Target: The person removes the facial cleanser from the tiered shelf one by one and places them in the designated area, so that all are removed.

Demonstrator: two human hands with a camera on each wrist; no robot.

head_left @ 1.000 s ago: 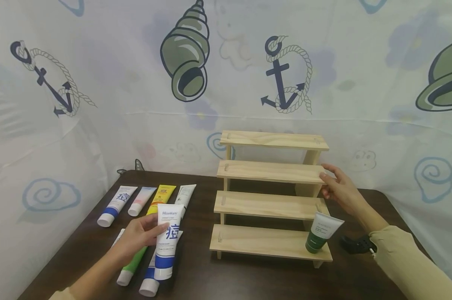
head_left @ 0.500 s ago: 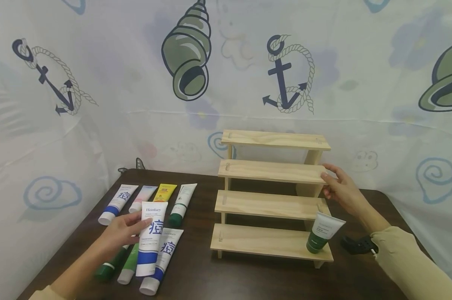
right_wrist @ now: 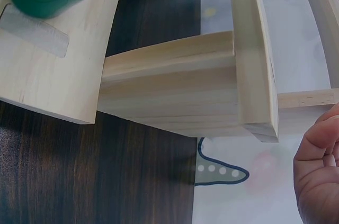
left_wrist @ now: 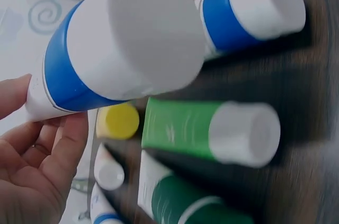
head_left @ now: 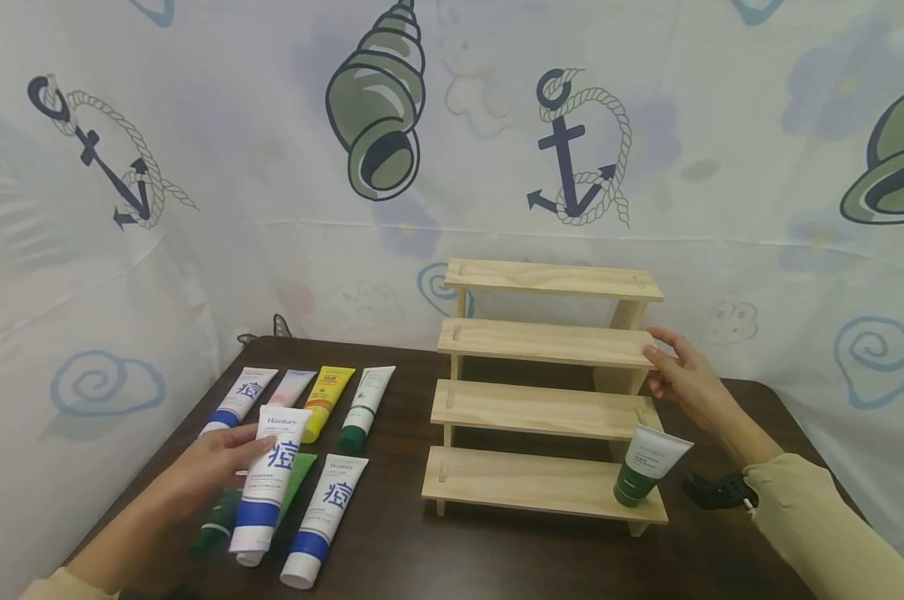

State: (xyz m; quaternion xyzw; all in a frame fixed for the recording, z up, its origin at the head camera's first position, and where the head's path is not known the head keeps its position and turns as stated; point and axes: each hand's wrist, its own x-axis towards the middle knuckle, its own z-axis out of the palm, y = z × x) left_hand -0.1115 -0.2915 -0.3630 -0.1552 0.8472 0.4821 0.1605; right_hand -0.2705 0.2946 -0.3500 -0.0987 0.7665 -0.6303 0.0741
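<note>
My left hand (head_left: 207, 467) pinches a white squeeze tube (head_left: 270, 471) with a blue band and white cap. The tube hangs cap down over a green tube (head_left: 296, 483) and a dark green one (head_left: 219, 521), covering them partly. In the left wrist view its cap (left_wrist: 153, 38) looms close, with the thumb on one side and fingers on the other. At the right, my right hand (head_left: 684, 383) grips the end of the third board up on a four-tier wooden display stand (head_left: 541, 342). A white-and-green tube (head_left: 646, 462) stands cap down at the lowest board's right end.
Other tubes lie on the dark table (head_left: 399, 542): a white-and-blue one (head_left: 324, 521) in front, then a yellow one (head_left: 327, 400), a pink one (head_left: 290, 390) and a green-capped one (head_left: 365, 408) farther back. A black strap (head_left: 714, 490) is by the right wrist. Patterned cloth (head_left: 481, 167) hangs behind.
My left hand has carried the white-and-blue tube leftward, uncovering the similar tube lying in front and the green-capped tube behind. The right hand keeps its grip on the stand.
</note>
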